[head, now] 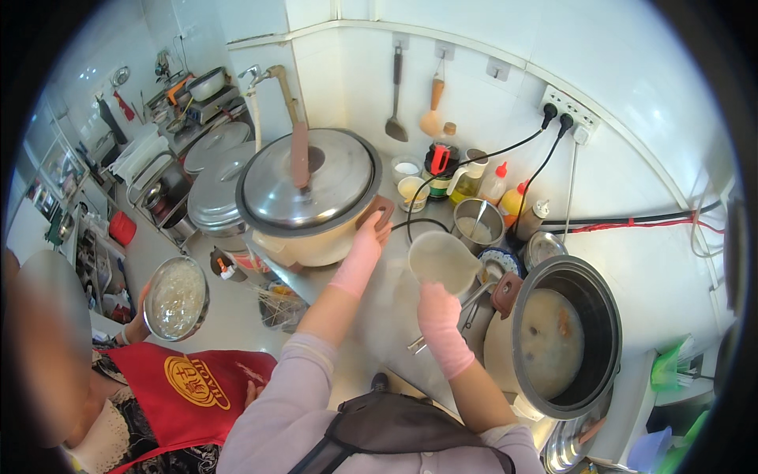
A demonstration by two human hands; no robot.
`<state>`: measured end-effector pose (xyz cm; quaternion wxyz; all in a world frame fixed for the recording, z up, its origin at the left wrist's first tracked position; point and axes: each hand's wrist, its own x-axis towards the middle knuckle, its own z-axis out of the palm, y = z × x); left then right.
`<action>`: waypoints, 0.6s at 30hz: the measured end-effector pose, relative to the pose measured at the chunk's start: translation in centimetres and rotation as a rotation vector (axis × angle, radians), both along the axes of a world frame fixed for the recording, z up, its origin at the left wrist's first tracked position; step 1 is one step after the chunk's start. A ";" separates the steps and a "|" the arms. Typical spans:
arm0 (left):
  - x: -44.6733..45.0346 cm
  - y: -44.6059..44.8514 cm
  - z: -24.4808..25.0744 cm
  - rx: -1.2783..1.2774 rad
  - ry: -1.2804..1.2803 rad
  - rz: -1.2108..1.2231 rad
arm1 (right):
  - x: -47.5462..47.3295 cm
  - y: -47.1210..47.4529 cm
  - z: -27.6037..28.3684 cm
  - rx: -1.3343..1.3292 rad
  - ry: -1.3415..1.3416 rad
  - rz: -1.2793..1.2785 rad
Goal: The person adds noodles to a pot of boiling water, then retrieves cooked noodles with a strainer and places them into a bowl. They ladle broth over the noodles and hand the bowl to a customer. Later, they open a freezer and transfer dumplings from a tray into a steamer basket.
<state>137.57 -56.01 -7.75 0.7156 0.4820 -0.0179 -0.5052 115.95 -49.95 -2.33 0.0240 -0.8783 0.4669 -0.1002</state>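
A pink glove covers my left hand, whose fingers are at the brown side handle of a large lidded electric cooker; whether they grip it is unclear. The pink-gloved right hand is closed on the handle of a translucent plastic jug, its contents blurred and pale. To the right of that hand, an uncovered large cooker holds cloudy liquid with a few orange and dark pieces. Between jug and cooker lie a steel ladle and a blue-patterned bowl.
Sauce bottles and a steel pot with a spoon stand along the wall, crossed by black power cords. At the left a person in a red apron holds a steel bowl. Lidded steel pots stand beyond.
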 end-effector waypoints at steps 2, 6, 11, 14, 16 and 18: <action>-0.6 1.2 0.0 -0.009 -0.019 0.028 | -1.3 0.5 0.0 0.011 0.028 -0.047; -2.9 4.9 0.0 -0.036 -0.059 0.065 | -2.9 0.6 0.7 0.062 0.049 -0.105; -5.7 9.4 0.5 -0.051 -0.049 0.049 | -3.4 0.0 1.1 0.096 0.114 -0.161; -7.2 11.0 1.1 -0.087 -0.051 0.017 | -3.1 -0.1 1.0 0.061 0.111 -0.191; -8.3 11.6 1.5 -0.092 -0.044 -0.007 | -3.0 -0.3 1.0 0.055 0.080 -0.194; -9.4 11.8 1.8 -0.072 -0.041 -0.023 | -2.9 -0.5 1.1 0.046 0.077 -0.201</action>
